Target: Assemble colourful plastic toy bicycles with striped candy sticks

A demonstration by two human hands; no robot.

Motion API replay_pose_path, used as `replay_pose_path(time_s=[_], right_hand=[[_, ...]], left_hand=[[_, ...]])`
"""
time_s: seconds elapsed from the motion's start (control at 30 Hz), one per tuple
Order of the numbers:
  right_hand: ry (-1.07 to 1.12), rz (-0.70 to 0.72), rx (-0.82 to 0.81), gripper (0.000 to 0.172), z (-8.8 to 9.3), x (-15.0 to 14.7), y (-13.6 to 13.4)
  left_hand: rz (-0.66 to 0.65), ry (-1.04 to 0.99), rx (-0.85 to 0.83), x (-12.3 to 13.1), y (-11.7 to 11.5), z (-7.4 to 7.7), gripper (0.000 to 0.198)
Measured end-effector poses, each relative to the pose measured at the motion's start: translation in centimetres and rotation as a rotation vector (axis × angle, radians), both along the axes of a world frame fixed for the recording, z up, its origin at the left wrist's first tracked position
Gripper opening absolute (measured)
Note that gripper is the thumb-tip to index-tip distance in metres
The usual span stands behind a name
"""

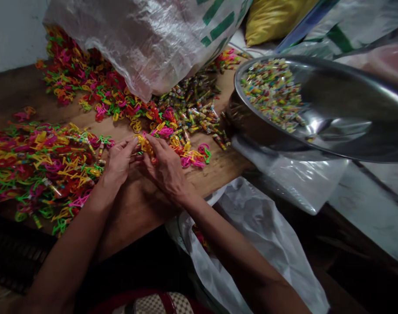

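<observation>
My left hand (119,160) and my right hand (166,168) meet over the wooden table (218,168), fingers pinched together on a small yellow plastic piece (145,144). To the left of my left hand lies a heap of coloured plastic pieces (38,165) in red, yellow, green and pink. More coloured plastic pieces (97,93) spread across the back of the table. Small wrapped sticks (195,109) are scattered just beyond my right hand.
A large clear woven sack (146,39) lies over the far pieces. A steel basin (342,113) with small wrapped sticks tilts at the right. White plastic bags (260,231) hang beside the table's near edge. A yellow bag (273,17) sits behind.
</observation>
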State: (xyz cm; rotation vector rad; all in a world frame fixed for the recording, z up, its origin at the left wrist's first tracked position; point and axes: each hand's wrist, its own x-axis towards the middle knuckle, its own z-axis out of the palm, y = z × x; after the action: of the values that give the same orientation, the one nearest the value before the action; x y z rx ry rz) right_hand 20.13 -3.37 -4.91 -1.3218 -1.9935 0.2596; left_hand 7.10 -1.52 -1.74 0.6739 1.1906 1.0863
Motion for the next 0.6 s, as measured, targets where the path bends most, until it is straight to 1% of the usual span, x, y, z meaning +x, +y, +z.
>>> replay_pose_path(time_s=[0.1, 0.2, 0.33, 0.4, 0.47, 0.53, 0.6], right_hand=[[0.045, -0.009, 0.072, 0.050, 0.4, 0.7, -0.2], [0.139, -0.039, 0.074, 0.046, 0.5, 2.2, -0.3], [0.135, -0.149, 0.043, 0.042, -0.5, 3.4, -0.2], [0.117, -0.142, 0.024, 0.042, -0.9, 3.4, -0.1], [0.146, -0.114, 0.010, 0.041, -1.0, 3.1, -0.1], [0.255, -0.101, -0.010, 0.036, -0.8, 2.8, -0.1], [0.465, -0.089, -0.096, 0.034, -0.5, 2.5, -0.1]], left_hand=[[0.036, 0.009, 0.020, -0.2, 0.5, -0.4, 0.013], [0.075, -0.003, 0.032, -0.4, 0.7, -0.8, 0.009], [0.062, -0.003, 0.010, -0.5, 0.5, -1.0, 0.009], [0.057, 0.002, 0.028, -0.7, 0.2, -0.8, 0.012], [0.032, 0.016, 0.047, -1.0, -0.3, -0.5, 0.014], [-0.011, 0.038, 0.063, -1.3, -0.9, -0.2, 0.015], [-0.050, 0.059, 0.074, -1.4, -1.5, 0.0, 0.017]])
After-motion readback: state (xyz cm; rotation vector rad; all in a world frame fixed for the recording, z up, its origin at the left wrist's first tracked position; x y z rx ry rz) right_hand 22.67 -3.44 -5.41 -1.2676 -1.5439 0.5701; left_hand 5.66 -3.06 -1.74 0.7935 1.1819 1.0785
